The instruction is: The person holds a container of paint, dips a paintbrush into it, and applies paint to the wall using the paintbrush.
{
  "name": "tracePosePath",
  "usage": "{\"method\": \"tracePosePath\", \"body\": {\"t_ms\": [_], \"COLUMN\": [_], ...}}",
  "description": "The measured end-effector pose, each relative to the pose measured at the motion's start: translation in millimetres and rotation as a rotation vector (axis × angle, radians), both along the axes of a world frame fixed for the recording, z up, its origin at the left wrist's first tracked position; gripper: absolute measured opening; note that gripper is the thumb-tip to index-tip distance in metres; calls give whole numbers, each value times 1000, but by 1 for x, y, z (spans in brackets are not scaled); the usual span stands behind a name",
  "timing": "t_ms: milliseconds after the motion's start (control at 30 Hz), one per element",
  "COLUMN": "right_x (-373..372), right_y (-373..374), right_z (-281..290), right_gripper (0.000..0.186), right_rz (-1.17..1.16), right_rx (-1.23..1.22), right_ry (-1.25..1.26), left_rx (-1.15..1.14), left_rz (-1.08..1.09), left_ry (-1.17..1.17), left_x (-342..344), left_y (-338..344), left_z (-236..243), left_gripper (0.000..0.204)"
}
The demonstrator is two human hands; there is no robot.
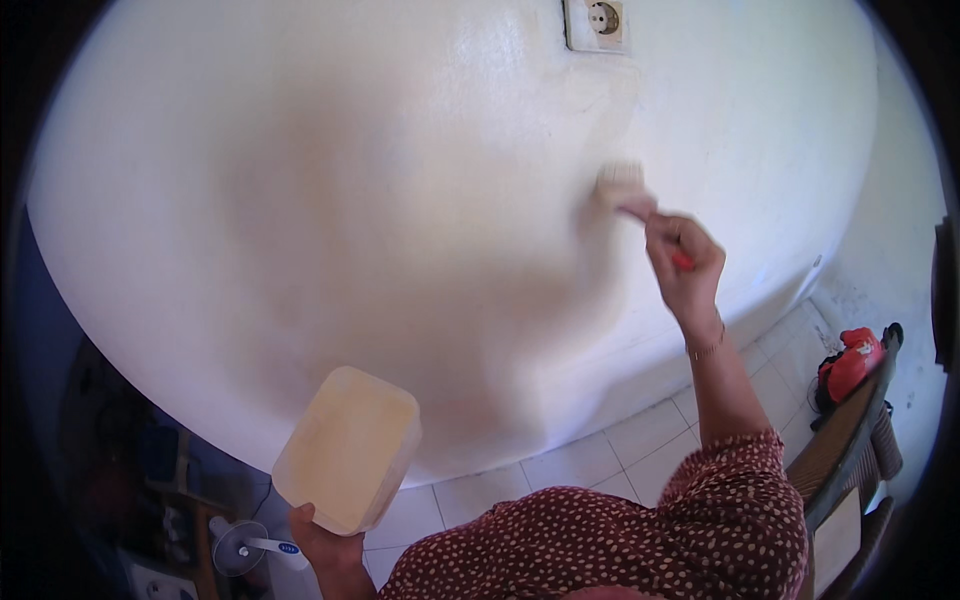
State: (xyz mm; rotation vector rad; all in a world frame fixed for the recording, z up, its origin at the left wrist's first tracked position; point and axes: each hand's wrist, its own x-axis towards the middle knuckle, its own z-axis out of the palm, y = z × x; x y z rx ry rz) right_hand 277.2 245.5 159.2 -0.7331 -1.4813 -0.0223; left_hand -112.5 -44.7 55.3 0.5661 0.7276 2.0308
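My right hand (690,265) is closed around the handle of a paintbrush (623,188), with a bit of red showing at the fingers. The brush's pale bristles are at the white wall (430,200), below the socket; they are slightly blurred. At the lower left, my left hand (328,545) grips a rectangular plastic tub (392,480) by its near corner. The tub is tilted, and its face toward me is an even cream colour. Whether that is paint inside or the tub's own surface, I cannot tell. The tub is apart from the wall.
A wall socket (603,18) is at the top. White floor tiles (650,455) run along the wall's foot. At the right stands a wooden bench or chair (845,440) with a red bundle (858,355) by it. A small fan (240,548) and dark clutter are at the lower left.
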Motion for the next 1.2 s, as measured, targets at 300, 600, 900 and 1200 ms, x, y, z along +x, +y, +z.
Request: {"method": "tracePosePath", "body": {"t_ms": [300,600,900,1200], "right_x": [74,98,71,117], "right_y": [33,66,38,94], "right_z": [122,227,-41,72], "right_gripper": [11,19,18,20], "right_rz": [-135,-125,-251,-316], "right_rx": [-178,230,-241,-160], "right_ry": [-111,237,-100,1], "left_rx": [14,14,-49,-51], "left_rz": [-57,-31,-1,-33], "left_ry": [-1,13,21,-25], "left_x": [6,3,4,5], "left_y": [0,4,1,2], "left_z": [12,5,15,16], "left_gripper": [72,72,75,74]}}
